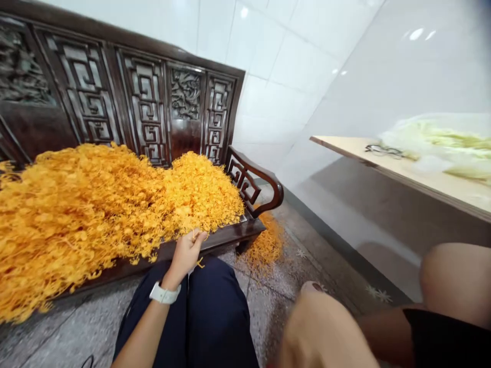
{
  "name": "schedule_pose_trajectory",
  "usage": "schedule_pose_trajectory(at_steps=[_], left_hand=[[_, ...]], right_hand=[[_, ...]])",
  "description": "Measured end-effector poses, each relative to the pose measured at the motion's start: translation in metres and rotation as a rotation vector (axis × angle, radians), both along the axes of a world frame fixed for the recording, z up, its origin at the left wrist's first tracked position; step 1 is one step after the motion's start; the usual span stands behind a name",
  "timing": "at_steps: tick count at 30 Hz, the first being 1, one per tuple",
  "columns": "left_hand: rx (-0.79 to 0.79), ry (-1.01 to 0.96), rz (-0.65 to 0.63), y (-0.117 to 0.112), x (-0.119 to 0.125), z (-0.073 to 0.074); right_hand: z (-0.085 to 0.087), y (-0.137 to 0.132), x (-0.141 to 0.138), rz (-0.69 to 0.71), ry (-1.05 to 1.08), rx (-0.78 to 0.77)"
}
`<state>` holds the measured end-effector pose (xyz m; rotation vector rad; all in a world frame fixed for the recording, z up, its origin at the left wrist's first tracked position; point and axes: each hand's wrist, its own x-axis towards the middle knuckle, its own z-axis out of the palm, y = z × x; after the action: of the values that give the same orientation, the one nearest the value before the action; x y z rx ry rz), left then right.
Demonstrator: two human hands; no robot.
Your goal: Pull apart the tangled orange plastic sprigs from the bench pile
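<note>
My left hand (188,250), with a white watch (164,293) on its wrist, is above my dark trousers at the front edge of the bench. Its thumb and fingers are pinched together on a thin yellow stringy piece (200,263), whose end hangs below the palm. Just beyond the fingers lies a big heap of similar yellow-orange curly, stringy pieces (95,199), spread along the seat of a dark carved wooden bench (215,236). A smaller mound (207,191) rises toward the bench's armrest. My right hand is outside the picture.
The bench's curved armrest (274,191) juts out at the right. Orange bits (266,245) litter the floor beneath it. Another person's bare knee (318,332) is close on my right. A wooden table (345,145) carries eyeglasses (383,151) and pale green pieces (452,137) in clear plastic.
</note>
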<state>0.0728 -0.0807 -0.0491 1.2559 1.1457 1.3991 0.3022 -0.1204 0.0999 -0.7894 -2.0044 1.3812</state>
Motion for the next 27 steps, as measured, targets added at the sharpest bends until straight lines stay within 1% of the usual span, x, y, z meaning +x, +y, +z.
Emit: schedule_pose_trajectory(at_steps=[2, 4, 5, 6, 8, 9, 11, 14, 16, 17, 19, 21, 24, 25, 27], left_hand=[[0.026, 0.054, -0.011, -0.003, 0.004, -0.003], [0.054, 0.101, -0.009, -0.005, 0.006, -0.005], [0.061, 0.113, -0.004, -0.006, 0.007, -0.005], [0.062, 0.115, -0.001, -0.007, 0.006, -0.005], [0.057, 0.103, -0.017, -0.008, 0.005, -0.003], [0.057, 0.102, -0.029, -0.009, 0.004, -0.003], [0.076, 0.127, -0.040, -0.009, 0.002, 0.000], [0.123, 0.186, -0.022, -0.011, 0.001, 0.004], [0.140, 0.236, -0.045, -0.014, 0.003, 0.006], [0.144, 0.266, -0.064, -0.015, 0.004, 0.006], [0.153, 0.328, -0.091, -0.018, 0.007, 0.007], [0.173, 0.376, -0.081, -0.021, 0.011, 0.007], [0.201, 0.412, -0.052, -0.024, 0.017, 0.008], [0.202, 0.419, -0.054, -0.024, 0.018, 0.008], [0.212, 0.438, -0.076, -0.024, 0.019, 0.010]], right_hand=[[0.000, 0.032, -0.026, -0.156, 0.184, -0.024], [-0.002, 0.052, -0.051, -0.314, 0.379, -0.067], [-0.004, 0.056, -0.061, -0.368, 0.472, -0.102], [-0.005, 0.056, -0.068, -0.389, 0.541, -0.143], [-0.010, 0.047, -0.073, -0.377, 0.614, -0.212], [-0.013, 0.042, -0.072, -0.365, 0.615, -0.220], [-0.025, 0.033, -0.066, -0.398, 0.563, -0.155], [-0.054, 0.030, -0.057, -0.592, 0.483, -0.017], [-0.077, 0.031, -0.055, -0.697, 0.408, 0.034], [-0.088, 0.031, -0.055, -0.725, 0.371, 0.040], [-0.104, 0.029, -0.055, -0.735, 0.323, 0.012], [-0.112, 0.025, -0.055, -0.676, 0.322, -0.061], [-0.113, 0.023, -0.053, -0.547, 0.420, -0.210], [-0.114, 0.024, -0.053, -0.528, 0.458, -0.254], [-0.115, 0.026, -0.052, -0.539, 0.504, -0.310]])
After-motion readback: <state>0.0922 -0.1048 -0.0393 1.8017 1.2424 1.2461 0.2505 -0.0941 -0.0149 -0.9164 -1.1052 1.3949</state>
